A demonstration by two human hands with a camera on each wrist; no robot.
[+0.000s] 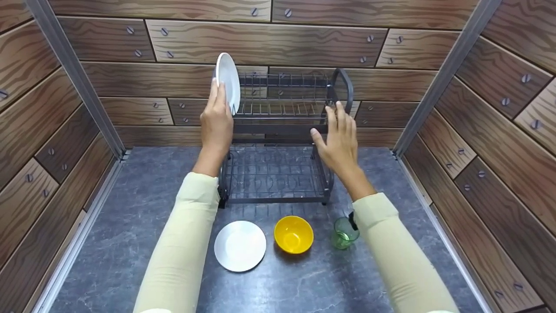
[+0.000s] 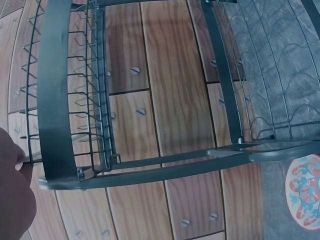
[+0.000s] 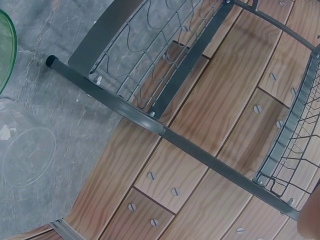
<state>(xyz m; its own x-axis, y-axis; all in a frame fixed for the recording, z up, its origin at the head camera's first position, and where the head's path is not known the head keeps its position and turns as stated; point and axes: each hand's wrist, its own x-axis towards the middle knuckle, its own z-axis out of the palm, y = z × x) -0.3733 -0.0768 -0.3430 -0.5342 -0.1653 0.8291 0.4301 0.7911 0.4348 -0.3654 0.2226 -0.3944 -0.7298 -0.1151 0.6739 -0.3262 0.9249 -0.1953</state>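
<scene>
My left hand [image 1: 216, 124] pinches a white plate [image 1: 229, 82], held on edge at the left end of the upper tier of a dark two-tier dish rack [image 1: 278, 128]. In the left wrist view, part of the left hand [image 2: 15, 190] shows beside the wire upper tier. The plate's lower edge is at the tier's wires. My right hand [image 1: 341, 141], fingers extended and thumb apart, is at the rack's right end, with fingertips right by the curved side frame [image 1: 346, 87]. A bit of that hand [image 3: 311, 217] shows at the right wrist view's edge.
In front of the rack are a second white plate [image 1: 239, 246], a yellow bowl [image 1: 293, 234] and a green glass [image 1: 344, 234]. A clear cup [image 3: 27, 150] lies right of the rack. Left of it is a round patterned piece [image 2: 304, 192]. Wood-patterned walls [image 1: 278, 43] enclose the grey surface.
</scene>
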